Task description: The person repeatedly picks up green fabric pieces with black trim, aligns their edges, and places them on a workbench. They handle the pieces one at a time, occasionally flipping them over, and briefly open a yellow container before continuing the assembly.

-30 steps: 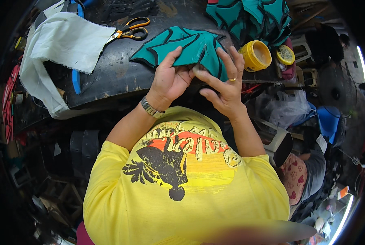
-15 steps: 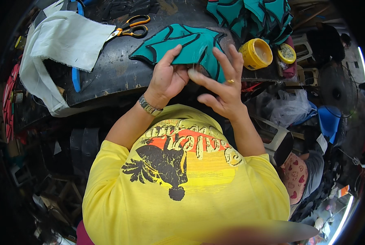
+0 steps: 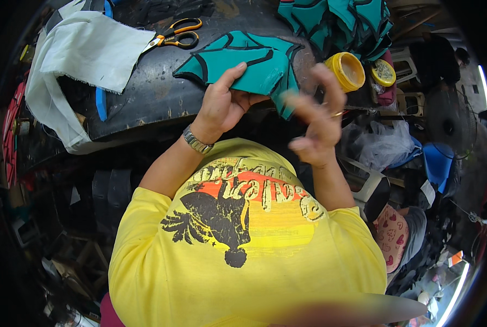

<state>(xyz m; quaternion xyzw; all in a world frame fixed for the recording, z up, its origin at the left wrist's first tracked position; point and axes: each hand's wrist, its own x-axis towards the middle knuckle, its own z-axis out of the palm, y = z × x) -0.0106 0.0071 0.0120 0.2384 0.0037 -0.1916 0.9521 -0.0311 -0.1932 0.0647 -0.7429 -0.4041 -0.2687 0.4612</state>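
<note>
A teal fabric piece with black edging [image 3: 243, 68] lies partly on the dark table and hangs over its near edge. My left hand [image 3: 224, 103] is closed on its near edge, thumb on top and fingers underneath. A wet-looking whitish smear shows on the teal surface towards the right. Just right of the piece, my right hand [image 3: 320, 122] is blurred by motion, its fingers and thumb apart with nothing seen between them. Beyond that hand stands an open yellow jar [image 3: 345, 72] with pale contents. A yellow lid [image 3: 383, 72] sits to the jar's right.
Orange-and-black scissors [image 3: 181, 35] lie beside a white cloth [image 3: 91, 54] that drapes over the table edge [image 3: 145, 122] on the left. More teal pieces [image 3: 341, 24] are heaped at the back right. A clear plastic bag [image 3: 385, 144] and another person [image 3: 393, 234] are at the right.
My right hand has moved right and slightly down, away from the near edge of the teal piece. The flap on the piece's right now hangs lower; my left hand keeps its hold.
</note>
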